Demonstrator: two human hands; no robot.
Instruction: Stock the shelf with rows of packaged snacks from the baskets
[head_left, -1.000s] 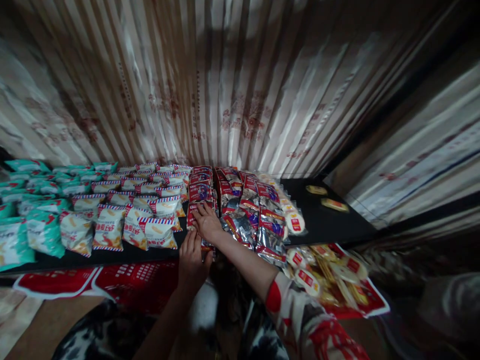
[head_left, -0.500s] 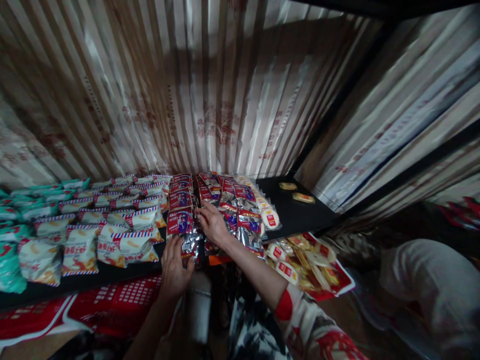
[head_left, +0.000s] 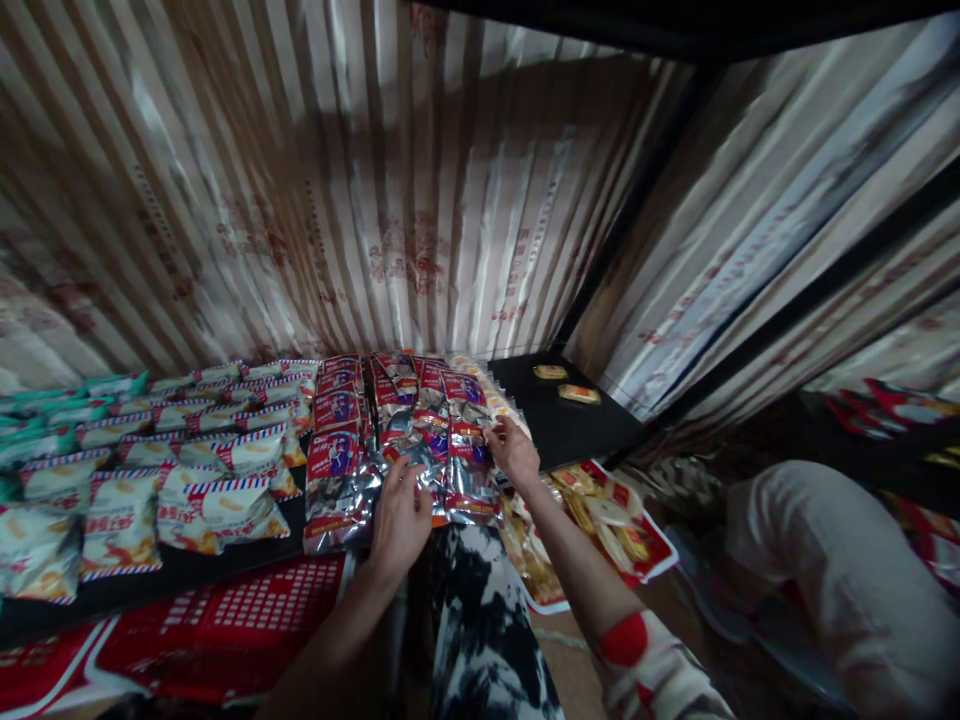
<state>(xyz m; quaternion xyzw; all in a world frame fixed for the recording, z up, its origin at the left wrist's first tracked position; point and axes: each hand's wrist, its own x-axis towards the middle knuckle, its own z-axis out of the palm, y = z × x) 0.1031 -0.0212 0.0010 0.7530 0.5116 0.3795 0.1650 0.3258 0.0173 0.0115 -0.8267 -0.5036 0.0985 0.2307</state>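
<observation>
1. Two groups of snack bags are filling the left of a black shelf (head_left: pixel 592 425): teal plastic packets (head_left: pixel 45 410) at the far left, then white puffy bags with red-and-blue striped edges (head_left: pixel 202 490) lying in overlapping rows.
2. Below them, a red plastic lattice crate (head_left: pixel 225 620) is lying under the shelf edge; its contents cannot be made out.
3. At the centre, red-and-silver foil packets (head_left: pixel 341 470) are lying in shingled columns, their long axes running away from the person toward the striped plastic sheeting (head_left: pixel 375 200) behind.
4. The left hand (head_left: pixel 401 515) is resting flat on the nearest packets at the shelf's front edge, fingers loosely spread and pointing away from the body.
5. The right hand (head_left: pixel 514 452) is reaching further back, fingers bent onto the right edge of the same columns; whether they are pinching one cannot be told. The packets are lying between the two hands.
6. Two small yellow wrapped cakes (head_left: pixel 566 385) are sitting apart on bare shelf.
7. Lower right, a red tray (head_left: pixel 656 548) is holding yellow wrapped pastries.
8. At the far right, another person's pale sleeve (head_left: pixel 825 570) is showing.
</observation>
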